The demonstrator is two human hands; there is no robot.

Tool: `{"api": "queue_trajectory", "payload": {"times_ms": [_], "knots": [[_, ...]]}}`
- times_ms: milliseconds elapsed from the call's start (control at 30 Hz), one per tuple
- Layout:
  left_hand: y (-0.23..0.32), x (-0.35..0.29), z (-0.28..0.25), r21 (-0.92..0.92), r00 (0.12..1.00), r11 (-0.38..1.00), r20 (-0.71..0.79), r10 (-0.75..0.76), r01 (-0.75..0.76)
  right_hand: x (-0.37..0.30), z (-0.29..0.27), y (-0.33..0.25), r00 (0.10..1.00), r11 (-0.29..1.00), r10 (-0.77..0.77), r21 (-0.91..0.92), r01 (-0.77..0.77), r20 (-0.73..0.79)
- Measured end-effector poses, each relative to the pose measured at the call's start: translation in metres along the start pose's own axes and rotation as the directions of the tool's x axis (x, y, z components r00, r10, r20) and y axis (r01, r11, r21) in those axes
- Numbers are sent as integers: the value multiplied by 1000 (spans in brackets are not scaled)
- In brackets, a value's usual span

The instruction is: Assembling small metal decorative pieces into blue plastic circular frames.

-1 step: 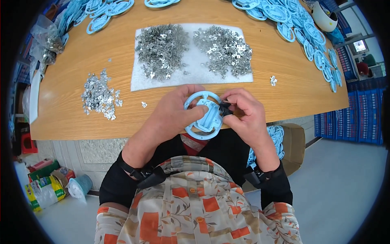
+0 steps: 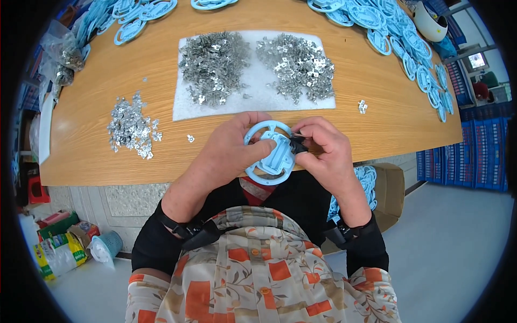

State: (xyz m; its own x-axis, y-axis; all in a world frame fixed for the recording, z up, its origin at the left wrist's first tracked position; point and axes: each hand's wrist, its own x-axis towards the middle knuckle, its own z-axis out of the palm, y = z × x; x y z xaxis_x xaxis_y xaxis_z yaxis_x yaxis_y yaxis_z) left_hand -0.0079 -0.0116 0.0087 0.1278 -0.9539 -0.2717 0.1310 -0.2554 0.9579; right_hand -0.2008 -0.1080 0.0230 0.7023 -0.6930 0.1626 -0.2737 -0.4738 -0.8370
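At the near edge of the wooden table (image 2: 388, 132), my left hand (image 2: 229, 153) grips a light blue round plastic part (image 2: 272, 156), shaped like a small wheel with a centre plate. My right hand (image 2: 328, 156) pinches a small black piece (image 2: 297, 144) against the right side of that ring, with a thin bit of metal showing at the fingertips. Both hands are close together, just in front of my chest.
A white mat (image 2: 258, 102) carries two heaps of small shiny metal clips (image 2: 212, 64) (image 2: 296, 64). A smaller clip pile (image 2: 129, 126) lies left. Many blue rings (image 2: 409, 48) line the far and right edges. A cardboard box (image 2: 388, 188) holding blue rings stands below right.
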Motion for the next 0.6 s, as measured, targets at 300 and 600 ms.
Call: {"api": "queue_trajectory", "payload": {"times_ms": [300,600], "knots": [[4,0,1,102,999,995,-33,3,0,4,-5,-17,997,943,1,-333,24,75],[2,1,-4,170,998,984,15,-58,54,-12,-6,-7,999,974,49,-221,-43,21]]}}
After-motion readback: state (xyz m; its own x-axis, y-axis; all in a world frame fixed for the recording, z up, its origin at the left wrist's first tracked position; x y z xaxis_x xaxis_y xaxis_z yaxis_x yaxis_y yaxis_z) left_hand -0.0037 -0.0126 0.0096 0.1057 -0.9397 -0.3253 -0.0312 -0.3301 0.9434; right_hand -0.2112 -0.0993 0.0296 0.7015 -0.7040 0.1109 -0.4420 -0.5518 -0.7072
